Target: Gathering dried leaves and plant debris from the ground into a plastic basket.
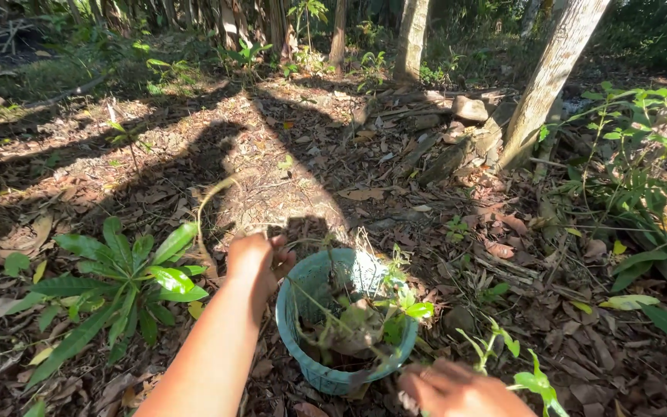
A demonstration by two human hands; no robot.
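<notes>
Head view, looking down at a leaf-littered forest floor (pixel 287 154) in patchy sunlight. A blue-green woven plastic basket (pixel 326 374) stands on the ground in the lower centre, holding uprooted plants with pale roots and thin green stems (pixel 353 324) that lean out over its right rim.

The left hand (pixel 256 259) sits at the basket's upper left rim, its grip curled around a thin bent stem (pixel 206 205) that arcs up and to the left; whether the fingers also touch the rim cannot be told. The right hand (pixel 453 390) lies at the bottom edge of the frame, just beside the basket's lower right wall, motion-blurred, so its grip cannot be told.

Edges and open room: a low broad-leaved plant (pixel 129 282) crowds the basket's left side, close under the left forearm. Small green seedlings (pixel 523 371) stand just to the right of the right hand. Beyond the basket the floor is open, covered only by dry leaves and shadow. Farther right, a slanted tree trunk (pixel 550 77) rises from a heap of stones and dead wood (pixel 457 131), well apart from the basket, and a leafy shrub (pixel 642 147) closes the right margin. More trunks and undergrowth line the top edge.
</notes>
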